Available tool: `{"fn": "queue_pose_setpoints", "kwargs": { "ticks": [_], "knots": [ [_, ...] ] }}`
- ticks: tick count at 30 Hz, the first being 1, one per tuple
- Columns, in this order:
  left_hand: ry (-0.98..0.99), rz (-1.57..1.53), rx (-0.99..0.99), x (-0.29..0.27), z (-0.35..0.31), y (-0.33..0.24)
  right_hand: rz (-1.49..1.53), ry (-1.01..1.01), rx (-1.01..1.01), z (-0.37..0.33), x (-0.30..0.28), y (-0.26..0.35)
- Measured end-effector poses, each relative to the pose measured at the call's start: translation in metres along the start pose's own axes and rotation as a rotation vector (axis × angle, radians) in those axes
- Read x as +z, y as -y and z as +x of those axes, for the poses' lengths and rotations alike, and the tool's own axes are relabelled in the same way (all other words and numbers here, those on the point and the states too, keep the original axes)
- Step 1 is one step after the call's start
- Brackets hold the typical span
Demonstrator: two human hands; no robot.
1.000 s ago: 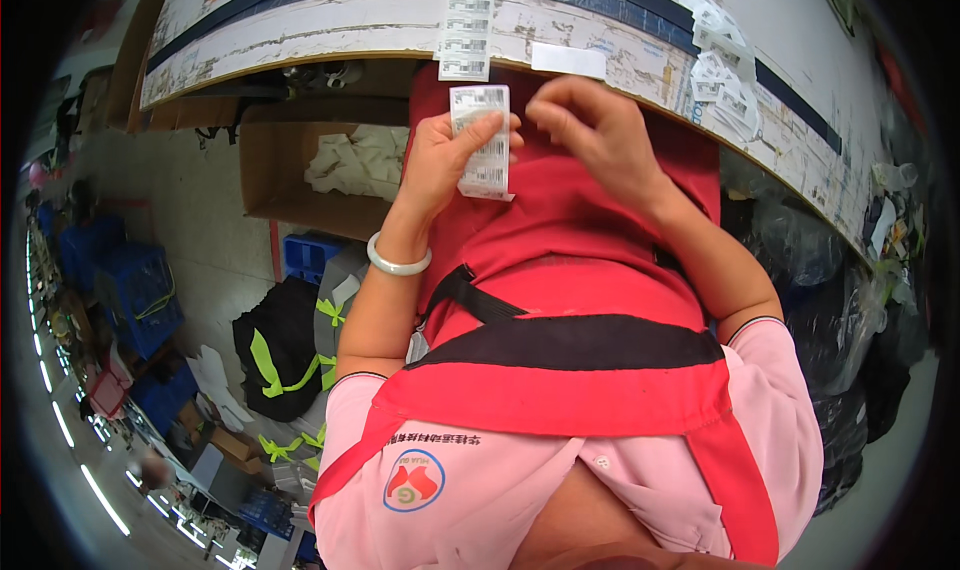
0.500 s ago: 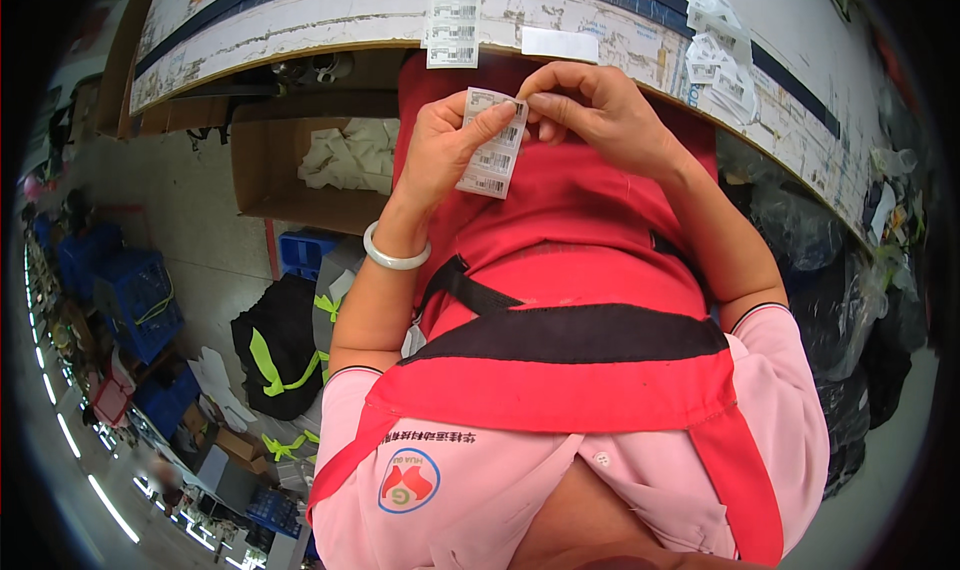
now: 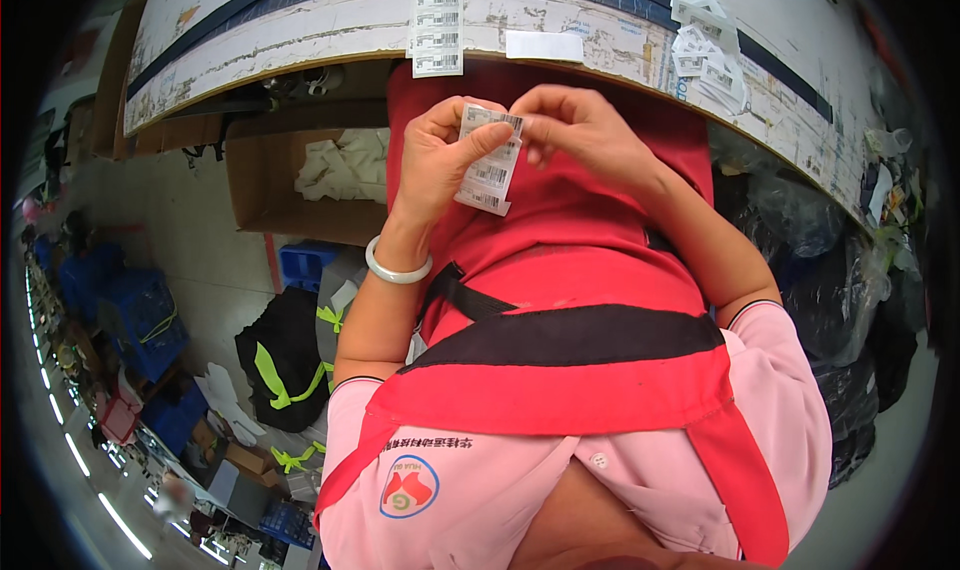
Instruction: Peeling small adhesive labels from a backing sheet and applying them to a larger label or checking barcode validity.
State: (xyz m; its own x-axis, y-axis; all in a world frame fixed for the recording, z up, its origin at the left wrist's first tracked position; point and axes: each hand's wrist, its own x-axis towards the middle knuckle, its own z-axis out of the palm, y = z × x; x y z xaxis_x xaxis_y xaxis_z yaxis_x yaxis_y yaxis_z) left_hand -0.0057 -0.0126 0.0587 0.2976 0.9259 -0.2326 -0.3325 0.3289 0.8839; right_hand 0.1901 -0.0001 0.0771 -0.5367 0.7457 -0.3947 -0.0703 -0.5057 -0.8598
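In front of my red apron, my left hand [image 3: 428, 165] is closed on a short strip of white barcode labels [image 3: 491, 176], thumb pressed flat over its upper part. The strip hangs down below the thumb, and its right edge looks stepped. My right hand [image 3: 592, 138] is closed in a pinch at the strip's upper right corner, its fingertips slightly blurred. Just beyond my hands, a longer strip of barcode labels [image 3: 438, 35] lies on the table and hangs over its front edge. To its right is a blank white paper strip [image 3: 545, 47].
The worn white table [image 3: 330, 35] bears a heap of crumpled label strips [image 3: 710, 70] on the right. Below it stands a cardboard box [image 3: 262, 185] with white cloth [image 3: 345, 165]. Clear plastic bags [image 3: 815, 240] bulge at right; blue crates [image 3: 145, 315] stand at left.
Both hands sit slightly lower in the picture, still together at the strip. The held strip's edge now looks stepped, and the right fingers have shifted a little at its top corner.
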Motion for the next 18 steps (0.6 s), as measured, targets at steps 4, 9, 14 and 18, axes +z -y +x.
{"fn": "queue_pose_setpoints", "kwargs": {
  "ticks": [4,9,14,18],
  "knots": [
    [-0.027,0.038,-0.03,0.002,0.005,0.003,-0.176,-0.208,-0.085,-0.005,-0.002,0.012],
    [0.016,0.032,-0.066,0.006,0.012,0.006,-0.238,-0.264,-0.124,0.0,-0.008,0.004],
    [0.123,0.018,-0.015,-0.01,0.014,0.027,-0.71,-0.577,-0.448,0.01,-0.033,0.008],
    [0.014,-0.14,-0.211,-0.02,0.014,0.044,-0.541,-0.603,-0.447,0.017,-0.067,0.019]
  ]
}}
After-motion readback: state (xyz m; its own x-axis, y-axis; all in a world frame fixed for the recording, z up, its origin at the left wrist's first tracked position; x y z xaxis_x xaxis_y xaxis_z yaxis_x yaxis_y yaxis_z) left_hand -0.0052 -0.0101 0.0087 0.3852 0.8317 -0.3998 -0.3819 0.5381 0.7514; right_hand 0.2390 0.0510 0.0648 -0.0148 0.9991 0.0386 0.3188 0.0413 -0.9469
